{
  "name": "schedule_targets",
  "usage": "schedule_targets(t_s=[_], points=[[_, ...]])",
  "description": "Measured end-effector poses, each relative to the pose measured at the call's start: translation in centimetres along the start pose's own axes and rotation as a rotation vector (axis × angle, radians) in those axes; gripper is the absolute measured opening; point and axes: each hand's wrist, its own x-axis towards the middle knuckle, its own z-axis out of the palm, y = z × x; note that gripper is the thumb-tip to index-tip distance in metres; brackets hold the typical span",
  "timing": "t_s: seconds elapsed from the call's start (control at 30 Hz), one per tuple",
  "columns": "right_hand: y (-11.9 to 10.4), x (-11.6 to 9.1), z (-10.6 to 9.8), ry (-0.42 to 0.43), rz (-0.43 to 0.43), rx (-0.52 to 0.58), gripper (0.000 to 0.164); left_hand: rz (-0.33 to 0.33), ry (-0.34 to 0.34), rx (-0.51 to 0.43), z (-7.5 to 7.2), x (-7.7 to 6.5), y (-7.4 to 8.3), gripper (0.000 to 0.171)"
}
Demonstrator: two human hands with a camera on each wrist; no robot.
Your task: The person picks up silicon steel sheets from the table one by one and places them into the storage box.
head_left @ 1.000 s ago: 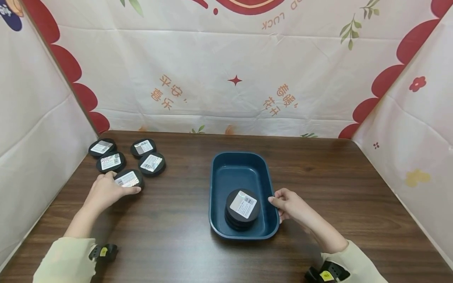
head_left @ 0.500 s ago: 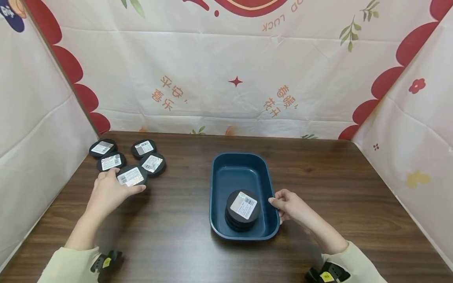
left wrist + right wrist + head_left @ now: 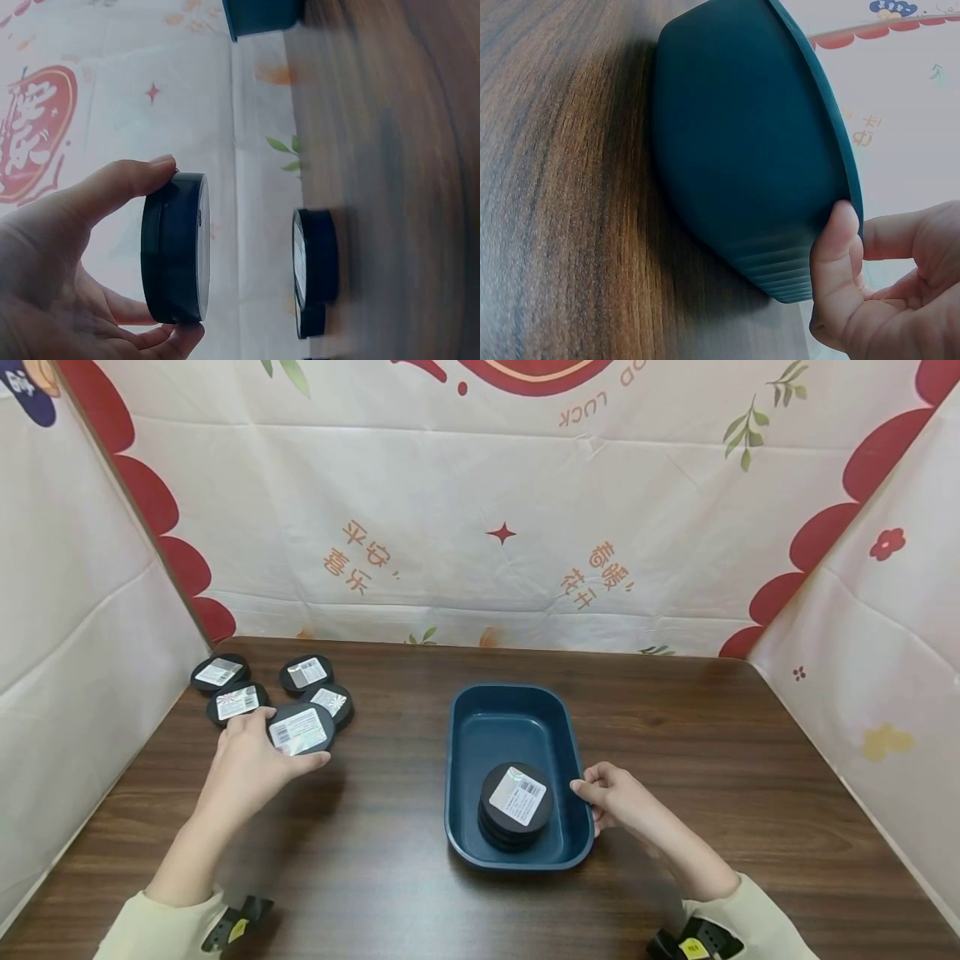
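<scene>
My left hand (image 3: pixel 251 768) holds a round, flat black case (image 3: pixel 302 729) by its edges, thumb on one side and fingers on the other. White label side up in the head view, the case is off the table, as the left wrist view shows a gap between the held case (image 3: pixel 176 247) and the wood. With thumb and fingers, my right hand (image 3: pixel 615 793) pinches the right rim of a deep blue rectangular tray (image 3: pixel 510 727). Inside the tray's near half stands a stack of similar black cases (image 3: pixel 517 797). The tray's outer wall (image 3: pixel 742 127) fills much of the right wrist view.
Several more labelled black cases lie at the far left of the wooden table (image 3: pixel 390 793): one at the back corner (image 3: pixel 220 672), one before it (image 3: pixel 237 702), and two further right (image 3: pixel 307 672). Printed white cloth (image 3: pixel 450 485) encloses the back and sides.
My left hand has lifted the black case off the table and carried it a little right and away, now partly covering another case. The right hand and the tray have stayed in place.
</scene>
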Motion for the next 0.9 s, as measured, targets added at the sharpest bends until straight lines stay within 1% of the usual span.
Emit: schedule_targets(t_s=[0.13,0.23,0.5,0.73,0.9], points=[[0.0,0.0,0.0,0.003,0.003,0.003,0.028,0.040,0.005,-0.019,0.0,-0.5,0.9,0.098],[0.0,-0.1,0.0,0.005,0.005,0.000,0.028,0.058,0.003,-0.029,0.0,-0.7,1.6,0.098],[0.0,-0.1,0.0,0.001,0.010,0.003,0.028,0.106,-0.040,-0.053,0.3,-1.3,3.4,0.102],[0.0,-0.1,0.3,0.009,0.019,0.012,0.029,0.160,-0.023,-0.061,0.7,-2.2,4.7,0.092],[0.0,-0.1,0.1,0.007,0.001,0.004,0.028,0.175,-0.055,-0.076,0.8,-2.9,6.1,0.093]])
